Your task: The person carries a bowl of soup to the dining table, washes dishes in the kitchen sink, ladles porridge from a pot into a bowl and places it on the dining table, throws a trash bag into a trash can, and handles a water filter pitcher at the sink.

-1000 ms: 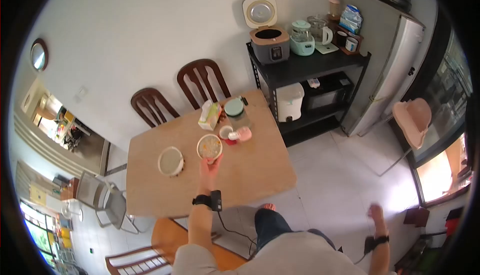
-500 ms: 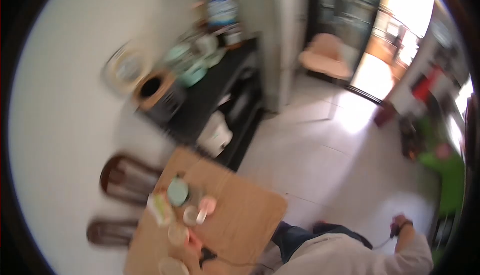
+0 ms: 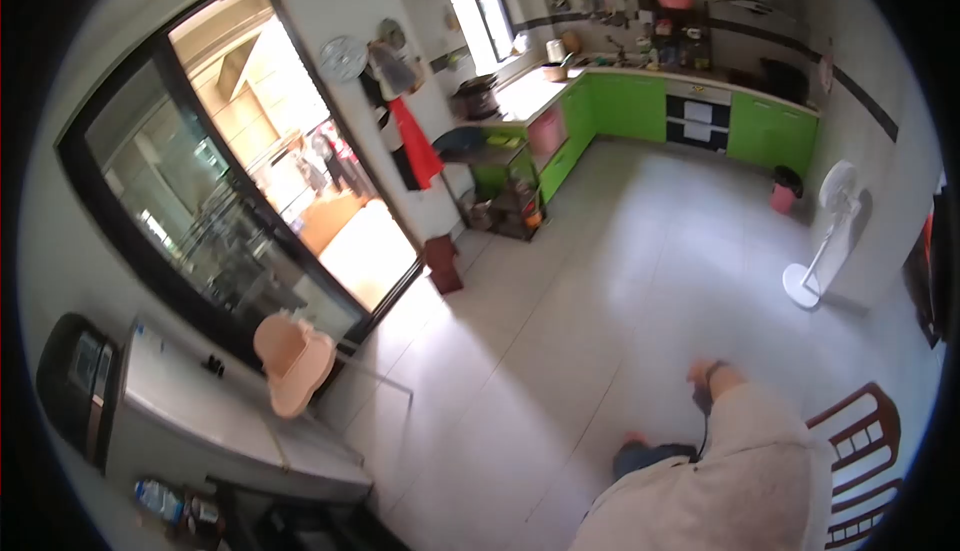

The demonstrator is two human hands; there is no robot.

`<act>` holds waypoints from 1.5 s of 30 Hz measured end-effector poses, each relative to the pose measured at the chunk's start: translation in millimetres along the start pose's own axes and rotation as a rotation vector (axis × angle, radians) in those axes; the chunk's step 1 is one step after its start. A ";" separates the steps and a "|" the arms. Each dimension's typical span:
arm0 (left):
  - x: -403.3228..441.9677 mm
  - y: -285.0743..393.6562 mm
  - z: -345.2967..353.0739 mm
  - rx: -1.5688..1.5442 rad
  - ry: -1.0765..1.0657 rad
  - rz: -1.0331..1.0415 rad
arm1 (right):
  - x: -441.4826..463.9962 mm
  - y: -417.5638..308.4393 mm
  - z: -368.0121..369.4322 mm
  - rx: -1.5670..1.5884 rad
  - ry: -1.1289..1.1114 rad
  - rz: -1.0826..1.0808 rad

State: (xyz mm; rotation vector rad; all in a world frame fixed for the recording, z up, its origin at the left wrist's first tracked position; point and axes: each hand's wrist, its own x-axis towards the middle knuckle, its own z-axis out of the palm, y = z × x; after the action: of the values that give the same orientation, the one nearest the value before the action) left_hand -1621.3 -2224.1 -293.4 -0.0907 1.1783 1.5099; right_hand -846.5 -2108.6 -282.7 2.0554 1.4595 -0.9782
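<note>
view: just got swung from tabletop and bowl over to the green cabinets (image 3: pixel 628 108) | right hand (image 3: pixel 699 376): held out above the tiled floor (image 3: pixel 560 351), brown chair (image 3: pixel 886 419) off to its right, grip can't really be told | left hand: out of frame | bowl: ditto, so left's hold can't be checked

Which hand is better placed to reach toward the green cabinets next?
Likely the right hand: it extends past the shirt toward the cabinets, holding nothing visible; the left hand is out of view.
</note>
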 end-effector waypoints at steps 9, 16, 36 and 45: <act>122.5 -98.4 222.6 -0.040 -0.006 -0.059 | 188.3 187.2 -10.7 0.930 -0.065 0.141; 228.6 -113.0 247.6 -0.476 0.024 -0.115 | 203.4 258.1 -12.3 1.329 -0.041 0.236; 540.7 -509.8 1313.4 0.987 -0.903 -0.781 | 427.8 204.0 -358.6 1.702 0.229 0.700; 735.1 -489.5 1466.6 1.112 -0.631 -0.511 | 684.5 321.0 -578.0 0.167 -0.032 -0.008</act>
State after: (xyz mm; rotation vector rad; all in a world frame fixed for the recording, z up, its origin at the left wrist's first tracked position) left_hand -712.8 -773.6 -330.3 0.7266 1.1811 0.2514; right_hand -241.9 -1389.6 -434.7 2.1399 1.4136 -1.1666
